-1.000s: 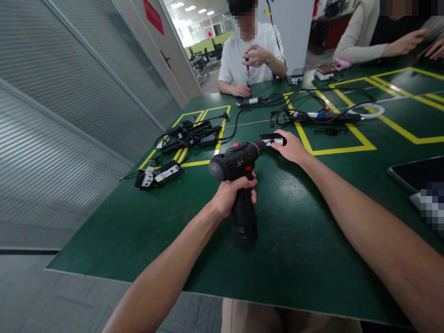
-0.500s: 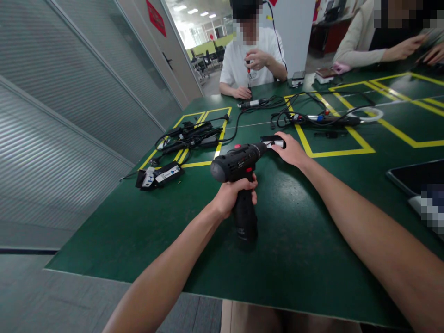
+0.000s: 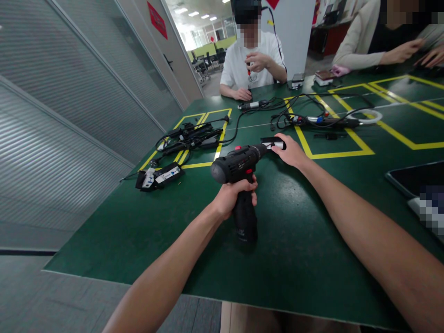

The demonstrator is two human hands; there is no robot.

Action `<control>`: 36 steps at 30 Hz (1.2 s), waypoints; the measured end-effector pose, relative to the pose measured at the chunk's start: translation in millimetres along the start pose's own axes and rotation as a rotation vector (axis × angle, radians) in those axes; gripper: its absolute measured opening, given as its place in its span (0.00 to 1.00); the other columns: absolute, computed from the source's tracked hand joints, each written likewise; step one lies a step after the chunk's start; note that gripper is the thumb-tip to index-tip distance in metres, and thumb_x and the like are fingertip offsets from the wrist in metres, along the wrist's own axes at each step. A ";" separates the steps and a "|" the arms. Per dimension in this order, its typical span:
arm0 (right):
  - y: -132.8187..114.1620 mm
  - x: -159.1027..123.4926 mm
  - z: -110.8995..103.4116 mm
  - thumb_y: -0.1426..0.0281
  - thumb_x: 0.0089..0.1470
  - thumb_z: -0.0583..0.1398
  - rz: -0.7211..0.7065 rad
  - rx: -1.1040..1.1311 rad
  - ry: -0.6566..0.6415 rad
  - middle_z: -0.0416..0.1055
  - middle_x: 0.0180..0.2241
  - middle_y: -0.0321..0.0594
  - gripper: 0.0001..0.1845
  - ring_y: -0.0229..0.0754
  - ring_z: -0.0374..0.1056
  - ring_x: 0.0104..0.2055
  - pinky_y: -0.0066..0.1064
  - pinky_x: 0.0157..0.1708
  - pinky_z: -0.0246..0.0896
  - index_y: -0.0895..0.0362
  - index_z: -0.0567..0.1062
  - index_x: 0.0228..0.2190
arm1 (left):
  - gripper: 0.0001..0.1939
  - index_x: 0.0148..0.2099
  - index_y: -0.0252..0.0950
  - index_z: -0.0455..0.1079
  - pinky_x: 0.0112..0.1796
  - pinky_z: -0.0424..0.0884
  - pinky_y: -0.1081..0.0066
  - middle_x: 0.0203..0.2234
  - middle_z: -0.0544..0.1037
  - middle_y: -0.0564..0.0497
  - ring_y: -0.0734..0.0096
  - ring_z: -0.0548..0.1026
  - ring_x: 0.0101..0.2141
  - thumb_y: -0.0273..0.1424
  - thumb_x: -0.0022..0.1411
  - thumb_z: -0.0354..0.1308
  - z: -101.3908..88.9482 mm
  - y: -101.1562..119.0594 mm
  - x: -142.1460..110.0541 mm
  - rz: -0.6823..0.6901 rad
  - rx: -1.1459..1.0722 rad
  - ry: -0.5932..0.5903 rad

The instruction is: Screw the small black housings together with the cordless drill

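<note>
A black cordless drill (image 3: 239, 162) is gripped by its handle in my left hand (image 3: 232, 196), chuck pointing away and to the right. Its tip reaches a small black-and-white part (image 3: 268, 139) on the green table. My right hand (image 3: 289, 150) pinches that part at its right end, thumb and fingers closed around it. The fingers cover some of the part, and the contact between bit and part is too small to make out.
Tangled black cables and adapters (image 3: 194, 136) lie at the left, with opened black casings (image 3: 159, 175) nearer me. A corded tool (image 3: 322, 121) lies beyond my right hand. A dark flat device (image 3: 419, 178) sits right. Across the table (image 3: 138, 245), one person (image 3: 253, 55) holds a screwdriver; another sits at right.
Both hands, the drill and the small part keep almost the same positions. The whole view has shifted very slightly.
</note>
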State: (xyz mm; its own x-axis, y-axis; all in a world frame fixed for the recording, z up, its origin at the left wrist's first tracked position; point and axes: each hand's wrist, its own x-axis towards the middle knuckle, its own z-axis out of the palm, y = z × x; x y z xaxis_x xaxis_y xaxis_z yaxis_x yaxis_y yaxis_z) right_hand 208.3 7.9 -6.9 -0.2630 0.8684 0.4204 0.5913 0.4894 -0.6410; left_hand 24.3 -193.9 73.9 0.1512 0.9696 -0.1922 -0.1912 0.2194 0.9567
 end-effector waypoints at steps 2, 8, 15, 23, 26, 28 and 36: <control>0.5 0.2 0.4 0.62 0.53 0.60 -0.006 0.000 0.001 0.69 0.48 0.48 0.25 0.54 0.69 0.47 0.47 0.50 0.63 0.52 0.71 0.53 | 0.13 0.38 0.33 0.65 0.25 0.65 0.71 0.26 0.69 0.54 0.75 0.71 0.19 0.30 0.48 0.58 -0.1 -0.1 -0.1 -0.006 0.001 0.001; 3.2 1.2 2.0 0.63 0.53 0.61 -0.021 -0.001 0.008 0.69 0.48 0.49 0.25 0.53 0.69 0.47 0.46 0.51 0.63 0.54 0.71 0.53 | 0.13 0.38 0.33 0.65 0.24 0.65 0.71 0.26 0.69 0.53 0.75 0.71 0.19 0.30 0.48 0.58 -0.2 -0.7 -0.5 -0.001 0.003 -0.003; 4.9 2.0 3.5 0.63 0.53 0.61 -0.052 0.011 0.024 0.70 0.47 0.48 0.24 0.54 0.69 0.49 0.46 0.51 0.63 0.54 0.71 0.51 | 0.13 0.38 0.33 0.65 0.24 0.65 0.71 0.27 0.69 0.54 0.75 0.71 0.19 0.30 0.48 0.58 -0.4 -0.5 -0.1 0.001 0.007 0.002; 5.1 2.0 3.4 0.63 0.53 0.61 -0.034 0.016 0.018 0.69 0.48 0.48 0.24 0.54 0.69 0.48 0.47 0.51 0.63 0.53 0.71 0.52 | 0.13 0.38 0.33 0.65 0.25 0.65 0.71 0.26 0.69 0.54 0.75 0.71 0.19 0.30 0.47 0.59 0.1 0.6 -0.8 -0.002 0.003 -0.004; 5.4 2.3 3.7 0.63 0.53 0.61 -0.037 0.021 0.015 0.69 0.48 0.48 0.24 0.54 0.69 0.49 0.47 0.52 0.63 0.53 0.71 0.52 | 0.14 0.38 0.32 0.65 0.24 0.65 0.71 0.27 0.69 0.53 0.75 0.71 0.19 0.30 0.47 0.59 0.5 0.7 -1.2 -0.003 -0.004 0.003; 5.7 2.4 4.0 0.63 0.53 0.61 -0.038 0.023 0.017 0.69 0.48 0.48 0.24 0.54 0.69 0.49 0.47 0.52 0.62 0.53 0.71 0.52 | 0.13 0.38 0.32 0.65 0.24 0.65 0.72 0.26 0.69 0.53 0.75 0.71 0.19 0.29 0.47 0.59 0.4 0.6 -1.1 -0.008 -0.009 0.003; 6.4 2.2 4.8 0.63 0.53 0.61 -0.034 0.019 0.017 0.69 0.49 0.48 0.25 0.54 0.68 0.50 0.47 0.52 0.62 0.54 0.71 0.53 | 0.12 0.38 0.33 0.65 0.25 0.66 0.71 0.26 0.69 0.54 0.75 0.71 0.19 0.29 0.49 0.58 -1.9 -0.9 0.1 0.001 -0.012 -0.014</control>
State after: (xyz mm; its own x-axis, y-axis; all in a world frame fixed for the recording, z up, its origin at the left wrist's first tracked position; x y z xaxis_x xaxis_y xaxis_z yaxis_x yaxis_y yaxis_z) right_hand 207.9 13.3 -13.2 -0.2695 0.8501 0.4524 0.5681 0.5197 -0.6381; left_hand 22.7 -193.9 72.6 0.1647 0.9682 -0.1882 -0.2033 0.2200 0.9541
